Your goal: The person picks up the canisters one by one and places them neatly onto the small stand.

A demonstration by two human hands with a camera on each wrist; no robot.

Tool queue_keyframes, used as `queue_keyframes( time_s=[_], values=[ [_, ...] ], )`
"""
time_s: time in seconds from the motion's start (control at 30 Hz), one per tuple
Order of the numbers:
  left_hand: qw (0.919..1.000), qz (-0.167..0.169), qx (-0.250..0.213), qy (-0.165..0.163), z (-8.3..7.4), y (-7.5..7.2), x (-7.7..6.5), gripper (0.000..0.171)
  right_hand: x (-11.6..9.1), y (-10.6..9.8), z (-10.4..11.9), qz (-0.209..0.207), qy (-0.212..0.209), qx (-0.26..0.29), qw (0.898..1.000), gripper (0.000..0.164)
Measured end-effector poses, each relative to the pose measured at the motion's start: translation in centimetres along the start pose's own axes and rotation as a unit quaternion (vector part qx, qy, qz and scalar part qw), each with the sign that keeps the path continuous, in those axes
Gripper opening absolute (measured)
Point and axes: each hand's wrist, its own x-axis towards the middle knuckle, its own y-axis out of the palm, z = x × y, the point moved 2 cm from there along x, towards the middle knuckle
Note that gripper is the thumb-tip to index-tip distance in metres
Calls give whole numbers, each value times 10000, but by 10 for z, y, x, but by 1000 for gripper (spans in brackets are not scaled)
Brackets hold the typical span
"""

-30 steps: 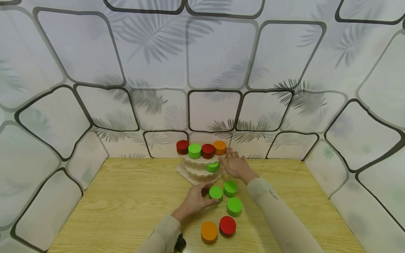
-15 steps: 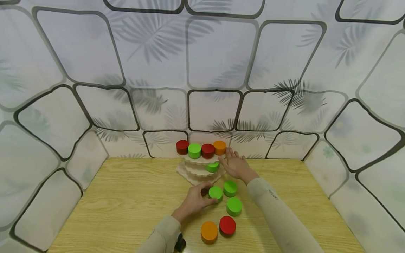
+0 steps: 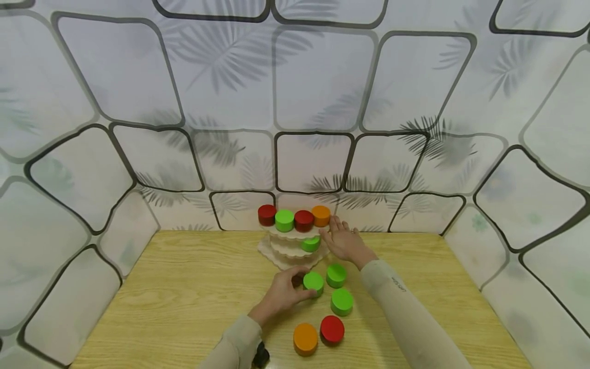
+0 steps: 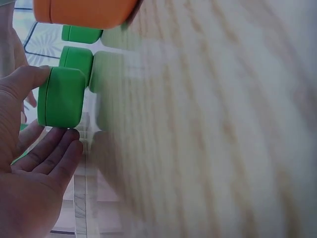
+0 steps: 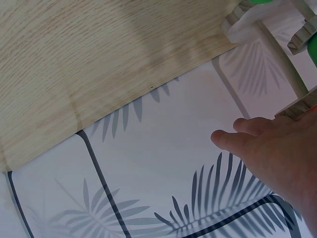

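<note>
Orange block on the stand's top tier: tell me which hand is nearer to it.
Right. The right hand is just beside the orange block, on its right; the left hand is farther off, in front of the stand, pinching a green block.

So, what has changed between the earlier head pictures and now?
Very little: the green block at the left hand has edged slightly left, away from its green neighbour. No new grip or release is plain to see. The right hand stays beside the stand, and the remaining blocks stay put.
</note>
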Motion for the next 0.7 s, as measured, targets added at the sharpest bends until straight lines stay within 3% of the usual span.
queue_keyframes(
  time_s=[0.7],
  values=[
    [9982,-586,-64,71,-8,-27,-3,44,1,0,-1,14,20,41,10000,84]
  ],
)
